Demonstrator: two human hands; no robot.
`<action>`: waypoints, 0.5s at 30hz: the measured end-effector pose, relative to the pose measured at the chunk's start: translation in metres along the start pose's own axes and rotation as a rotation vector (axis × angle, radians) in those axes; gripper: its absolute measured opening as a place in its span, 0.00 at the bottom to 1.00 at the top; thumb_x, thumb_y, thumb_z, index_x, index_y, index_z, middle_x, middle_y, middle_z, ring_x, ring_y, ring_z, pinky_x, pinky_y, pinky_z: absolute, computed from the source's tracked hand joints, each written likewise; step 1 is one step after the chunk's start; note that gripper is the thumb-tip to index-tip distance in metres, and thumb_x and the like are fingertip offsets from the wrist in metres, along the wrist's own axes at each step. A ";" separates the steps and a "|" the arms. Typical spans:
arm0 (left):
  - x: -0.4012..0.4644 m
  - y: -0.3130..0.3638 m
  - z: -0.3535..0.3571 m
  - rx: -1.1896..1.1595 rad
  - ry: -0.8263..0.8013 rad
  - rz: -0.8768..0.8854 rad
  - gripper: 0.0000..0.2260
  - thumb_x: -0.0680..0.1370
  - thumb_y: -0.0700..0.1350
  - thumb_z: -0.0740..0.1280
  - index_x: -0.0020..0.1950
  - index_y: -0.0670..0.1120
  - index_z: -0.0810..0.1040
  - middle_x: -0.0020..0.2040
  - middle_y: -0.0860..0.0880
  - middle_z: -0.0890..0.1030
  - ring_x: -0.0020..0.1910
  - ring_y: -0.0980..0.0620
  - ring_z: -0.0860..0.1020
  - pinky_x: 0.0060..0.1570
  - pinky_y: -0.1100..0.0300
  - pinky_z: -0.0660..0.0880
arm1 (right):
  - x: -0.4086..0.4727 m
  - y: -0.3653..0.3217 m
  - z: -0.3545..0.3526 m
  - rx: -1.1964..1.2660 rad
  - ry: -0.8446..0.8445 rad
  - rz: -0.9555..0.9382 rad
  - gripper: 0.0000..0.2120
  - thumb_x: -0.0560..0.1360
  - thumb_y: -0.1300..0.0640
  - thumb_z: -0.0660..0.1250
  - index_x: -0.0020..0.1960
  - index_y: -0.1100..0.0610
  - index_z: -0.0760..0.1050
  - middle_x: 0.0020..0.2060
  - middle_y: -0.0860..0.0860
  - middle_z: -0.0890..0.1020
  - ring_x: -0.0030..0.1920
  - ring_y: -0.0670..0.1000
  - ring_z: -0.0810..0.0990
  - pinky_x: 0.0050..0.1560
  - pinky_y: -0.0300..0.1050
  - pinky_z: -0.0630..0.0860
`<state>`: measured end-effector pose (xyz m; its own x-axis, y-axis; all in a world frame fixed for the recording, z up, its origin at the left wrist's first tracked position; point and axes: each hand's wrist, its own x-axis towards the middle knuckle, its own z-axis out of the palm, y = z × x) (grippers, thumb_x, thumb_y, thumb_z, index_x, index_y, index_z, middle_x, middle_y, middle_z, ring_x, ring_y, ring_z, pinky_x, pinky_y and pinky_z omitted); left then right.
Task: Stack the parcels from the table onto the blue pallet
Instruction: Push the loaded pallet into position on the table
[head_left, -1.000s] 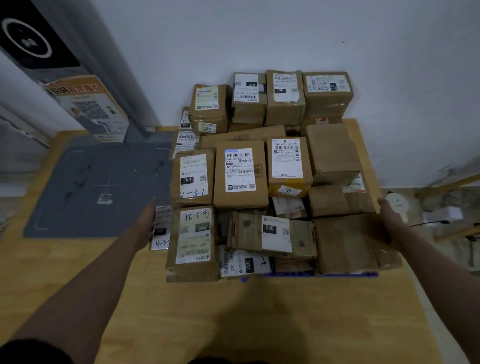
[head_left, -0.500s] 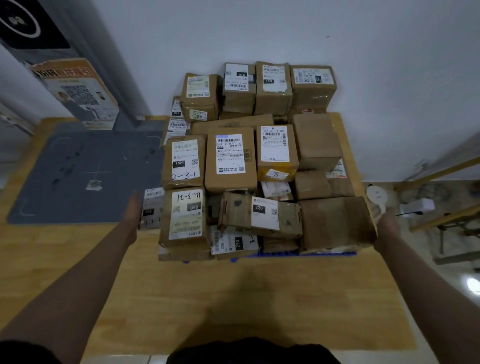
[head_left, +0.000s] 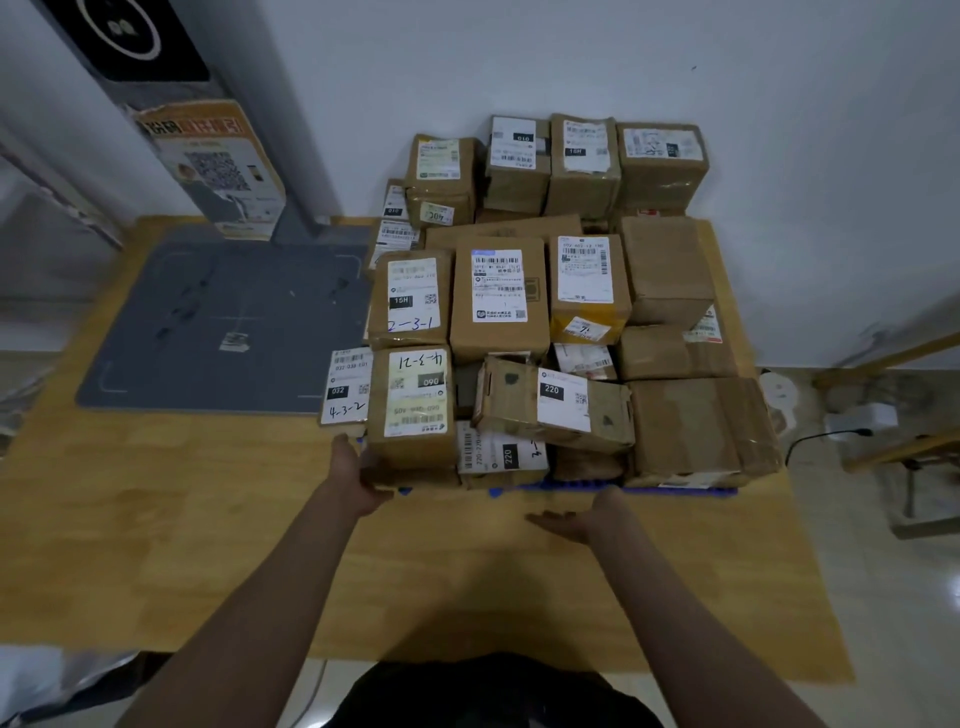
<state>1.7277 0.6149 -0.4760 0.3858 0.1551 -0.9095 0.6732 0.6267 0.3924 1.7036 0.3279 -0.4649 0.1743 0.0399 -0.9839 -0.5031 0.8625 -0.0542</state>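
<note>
Several brown cardboard parcels with white labels are piled on the blue pallet (head_left: 675, 489), of which only a strip of the front edge shows. The pallet sits on the wooden table (head_left: 467, 582). My left hand (head_left: 358, 475) rests against the bottom front-left corner of the parcel marked 4-3-21 (head_left: 413, 410), thumb up its left side and fingers along its front. My right hand (head_left: 574, 517) hovers open just before the pallet's front edge, palm turned up, fingers pointing left, holding nothing. A tilted parcel labelled 220 (head_left: 556, 405) lies on top at the front.
A grey mat (head_left: 218, 322) lies on the table to the left of the pile. Behind it stands a grey post (head_left: 171, 104) with a poster. White wall lies behind the pile. At the right, off the table, are a wooden frame (head_left: 893, 364) and a white adapter (head_left: 862, 418).
Both hands left the pile's left and right sides and came in to its front. The left one now touches the 4-3-21 parcel's corner; the right one hangs free.
</note>
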 end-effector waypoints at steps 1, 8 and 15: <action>-0.001 0.000 0.001 -0.006 -0.035 0.009 0.28 0.82 0.63 0.48 0.70 0.46 0.69 0.63 0.48 0.74 0.73 0.41 0.65 0.70 0.43 0.60 | 0.003 0.010 0.006 0.019 -0.046 0.057 0.34 0.82 0.41 0.54 0.79 0.60 0.51 0.75 0.68 0.57 0.73 0.72 0.59 0.68 0.76 0.60; -0.002 0.002 0.000 -0.010 -0.170 0.019 0.26 0.81 0.62 0.50 0.61 0.45 0.75 0.61 0.41 0.77 0.53 0.43 0.76 0.47 0.49 0.75 | 0.007 0.035 0.041 0.007 -0.227 0.151 0.30 0.83 0.42 0.47 0.72 0.65 0.66 0.71 0.69 0.67 0.71 0.71 0.64 0.69 0.71 0.60; 0.018 0.033 -0.027 0.354 0.256 0.292 0.33 0.78 0.65 0.56 0.76 0.45 0.62 0.71 0.44 0.68 0.67 0.40 0.68 0.64 0.45 0.67 | 0.022 0.044 0.038 -0.009 -0.201 0.100 0.27 0.82 0.44 0.56 0.72 0.62 0.67 0.69 0.69 0.69 0.68 0.73 0.68 0.61 0.74 0.69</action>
<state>1.7398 0.6593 -0.4830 0.4529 0.4942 -0.7421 0.7493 0.2402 0.6172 1.7173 0.3856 -0.4829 0.2880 0.2256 -0.9307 -0.5339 0.8446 0.0395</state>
